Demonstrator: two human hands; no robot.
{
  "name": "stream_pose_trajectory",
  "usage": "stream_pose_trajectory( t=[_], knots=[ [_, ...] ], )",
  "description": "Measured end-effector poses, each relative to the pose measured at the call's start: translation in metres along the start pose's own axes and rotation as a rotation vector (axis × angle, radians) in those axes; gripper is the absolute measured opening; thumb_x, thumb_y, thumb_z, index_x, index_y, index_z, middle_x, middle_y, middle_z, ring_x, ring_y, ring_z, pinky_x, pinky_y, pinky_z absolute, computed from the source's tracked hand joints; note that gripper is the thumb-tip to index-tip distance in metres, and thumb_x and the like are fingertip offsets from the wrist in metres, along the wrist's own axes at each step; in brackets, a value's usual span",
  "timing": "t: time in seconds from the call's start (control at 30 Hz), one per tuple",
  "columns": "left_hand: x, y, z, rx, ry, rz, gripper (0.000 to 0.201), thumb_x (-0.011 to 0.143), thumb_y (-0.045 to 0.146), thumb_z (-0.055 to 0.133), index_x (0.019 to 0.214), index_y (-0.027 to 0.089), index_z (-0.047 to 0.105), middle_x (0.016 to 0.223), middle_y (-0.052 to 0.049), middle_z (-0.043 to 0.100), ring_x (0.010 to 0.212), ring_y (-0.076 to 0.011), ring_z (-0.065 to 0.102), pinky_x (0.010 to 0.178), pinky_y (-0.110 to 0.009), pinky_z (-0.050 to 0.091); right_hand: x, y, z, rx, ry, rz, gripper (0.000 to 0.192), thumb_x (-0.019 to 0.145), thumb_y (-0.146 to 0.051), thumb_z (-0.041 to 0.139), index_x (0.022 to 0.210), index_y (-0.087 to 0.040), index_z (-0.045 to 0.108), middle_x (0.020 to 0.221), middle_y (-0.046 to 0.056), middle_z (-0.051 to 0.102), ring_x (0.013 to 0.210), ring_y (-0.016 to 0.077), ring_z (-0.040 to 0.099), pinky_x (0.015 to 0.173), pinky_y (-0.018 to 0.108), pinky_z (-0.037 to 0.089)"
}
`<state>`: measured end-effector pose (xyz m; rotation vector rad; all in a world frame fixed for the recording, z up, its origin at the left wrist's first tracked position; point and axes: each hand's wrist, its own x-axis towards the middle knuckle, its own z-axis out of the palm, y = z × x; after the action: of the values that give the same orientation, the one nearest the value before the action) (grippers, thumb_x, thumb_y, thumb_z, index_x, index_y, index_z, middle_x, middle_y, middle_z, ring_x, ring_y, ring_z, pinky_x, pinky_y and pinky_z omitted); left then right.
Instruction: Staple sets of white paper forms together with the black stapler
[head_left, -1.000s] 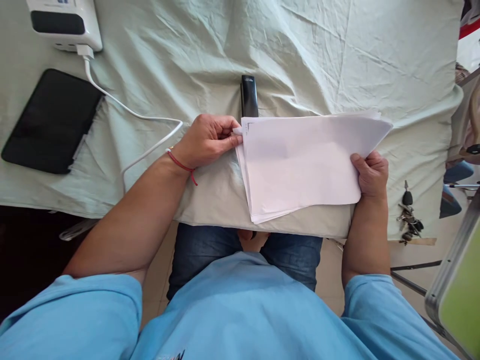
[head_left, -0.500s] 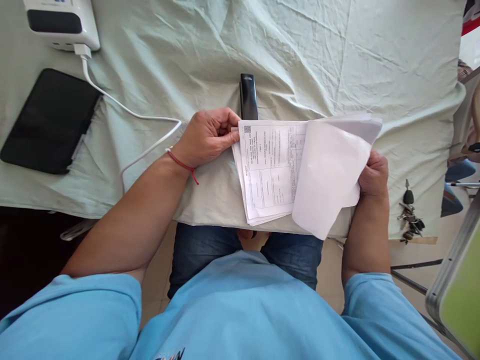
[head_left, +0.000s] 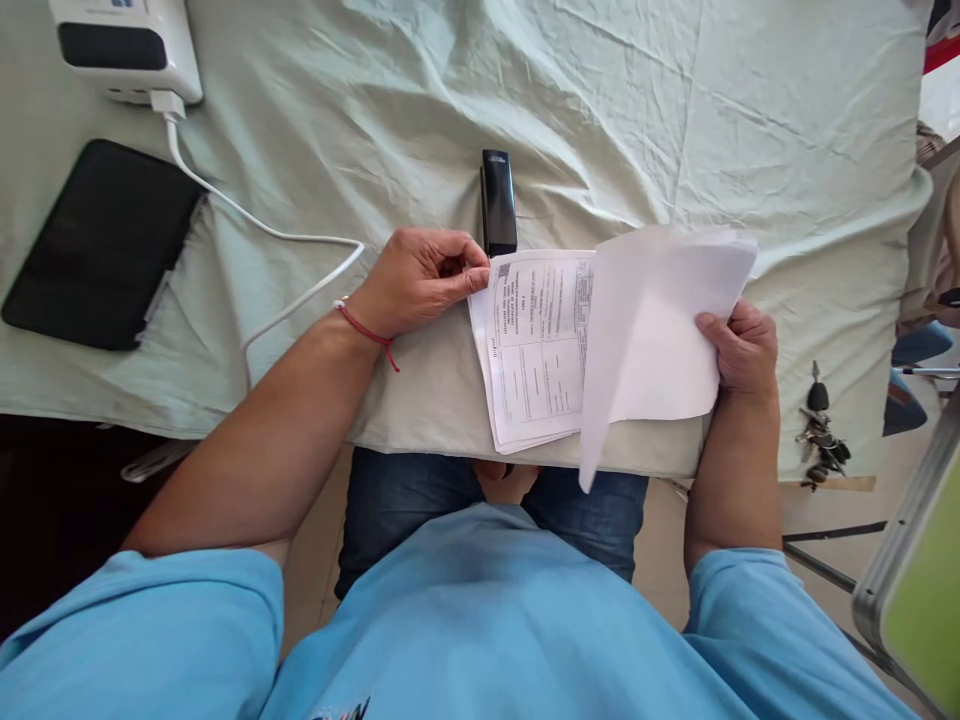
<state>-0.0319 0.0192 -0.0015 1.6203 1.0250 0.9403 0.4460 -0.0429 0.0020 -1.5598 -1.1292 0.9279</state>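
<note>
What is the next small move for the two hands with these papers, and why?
Probably the right hand should fold the lifted blank sheet fully over to the right. This sheet is only half turned and hides part of the printed form. The left hand already pinches the top left corner of the paper stack, beside the black stapler.

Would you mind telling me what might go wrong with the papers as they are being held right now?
The lifted sheet bends over the table edge, gripped only at its side by the right hand; it might crease or slip. The stack lies close to the table edge, pinched at one corner by the left hand, so loose pages could slide off. The stapler sits close behind and could get knocked.
</note>
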Motion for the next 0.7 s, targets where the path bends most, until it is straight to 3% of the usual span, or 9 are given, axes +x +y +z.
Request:
stream_pose_trajectory(
  t=[0.17,0.37,0.57,0.7],
  knots=[
    [-0.0005,0.0067,-0.003,0.059,-0.033,0.077,0.077,0.11,0.093,0.073,0.077,0.024,0.07,0.07,-0.002,0.057,0.069,-0.0186,0.05,0.066,-0.038,0.04,-0.0003,-0.0022,0.0001,0.011,0.011,0.023,0.055,0.063,-0.06,0.119,0.1,-0.027,0.095,0.102,0.005,0.094,0.086,0.0251,0.074,0.076,0.039,0.064],
    [0.002,0.0,-0.0016,0.133,0.025,0.055,0.028,0.096,0.046,0.089,0.083,0.025,0.075,0.083,-0.004,0.067,0.082,-0.0221,0.058,0.076,-0.04,0.047,-0.0011,-0.0038,0.0005,-0.041,0.0,0.001,0.054,0.068,-0.063,0.117,0.1,-0.028,0.091,0.098,0.006,0.092,0.084,0.0257,0.072,0.075,0.041,0.063],
    [0.0021,0.0031,-0.0032,0.157,0.001,0.036,0.035,0.1,0.046,0.083,0.077,0.025,0.067,0.072,0.0,0.058,0.072,-0.0193,0.048,0.069,-0.039,0.038,-0.0028,-0.0082,0.0028,-0.013,0.023,0.02,0.054,0.062,-0.061,0.119,0.098,-0.028,0.094,0.1,0.005,0.094,0.083,0.024,0.073,0.073,0.038,0.064],
    [0.0029,0.007,-0.0028,0.16,-0.018,0.048,0.034,0.099,0.047,0.082,0.077,0.025,0.069,0.075,-0.001,0.059,0.074,-0.02,0.05,0.074,-0.04,0.042,-0.0034,-0.0093,0.0028,0.008,0.018,0.02,0.056,0.06,-0.062,0.121,0.096,-0.027,0.096,0.098,0.005,0.093,0.08,0.0217,0.072,0.071,0.035,0.063]
  ],
)
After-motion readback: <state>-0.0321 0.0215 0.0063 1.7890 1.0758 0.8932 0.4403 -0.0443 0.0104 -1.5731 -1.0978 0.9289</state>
